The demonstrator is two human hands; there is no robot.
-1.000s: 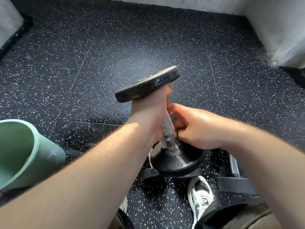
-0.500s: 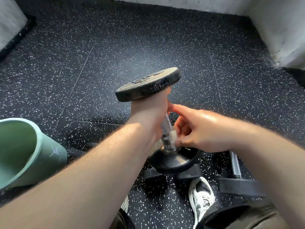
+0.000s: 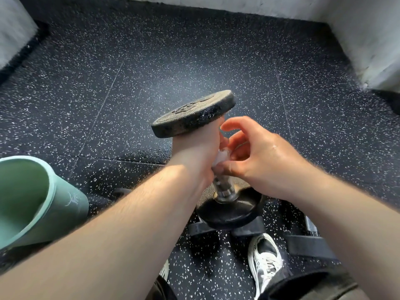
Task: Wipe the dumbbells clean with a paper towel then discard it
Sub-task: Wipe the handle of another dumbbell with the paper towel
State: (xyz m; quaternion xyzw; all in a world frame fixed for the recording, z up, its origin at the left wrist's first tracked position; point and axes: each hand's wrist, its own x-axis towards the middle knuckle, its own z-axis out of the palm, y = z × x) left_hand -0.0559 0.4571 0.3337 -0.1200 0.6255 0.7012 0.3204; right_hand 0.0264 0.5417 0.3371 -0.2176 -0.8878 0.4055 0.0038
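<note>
Left hand (image 3: 195, 152) grip holds dumbbell (image 3: 194, 114) upright; right hand (image 3: 257, 161) seemingly pinches paper towel (image 3: 220, 158).

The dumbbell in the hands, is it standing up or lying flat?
Standing up, a bit tilted. The dumbbell has one round end up top, the other down low, with the left hand wrapped around its handle.

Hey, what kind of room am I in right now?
Most likely a home or small gym. The floor is black speckled rubber tiling, your left hand grips a dumbbell upright, and more dumbbells lie on the floor by your shoe.
</note>
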